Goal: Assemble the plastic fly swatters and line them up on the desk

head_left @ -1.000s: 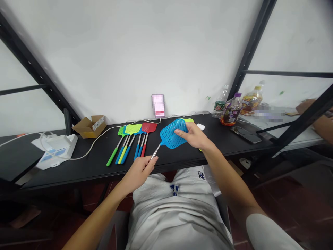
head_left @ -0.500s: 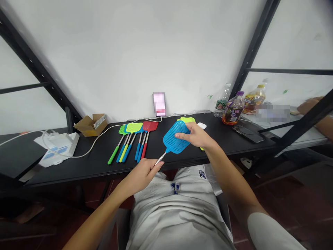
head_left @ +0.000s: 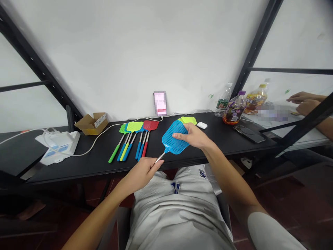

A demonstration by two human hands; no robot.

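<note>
We can read no word with certainty. We see dark lettering [head_left: 202,174] on the pale clothing [head_left: 191,178], a barcode [head_left: 234,118] on the purple-capped bottle [head_left: 232,111], and print too small for us on the green-labelled bottle [head_left: 222,103], yellow-capped bottle [head_left: 255,99] and cardboard box [head_left: 91,129].

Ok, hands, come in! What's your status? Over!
Left fingers closed on blue swatter, at metal shaft. Right fingers pinching its mesh head. Yellow-green swatter head just beyond. Over.

I am observing a white wall [head_left: 109,52] rising behind a black table [head_left: 155,142], dark metal frames [head_left: 39,66] flanking it, reddish floor tiles [head_left: 95,191] showing below
</note>
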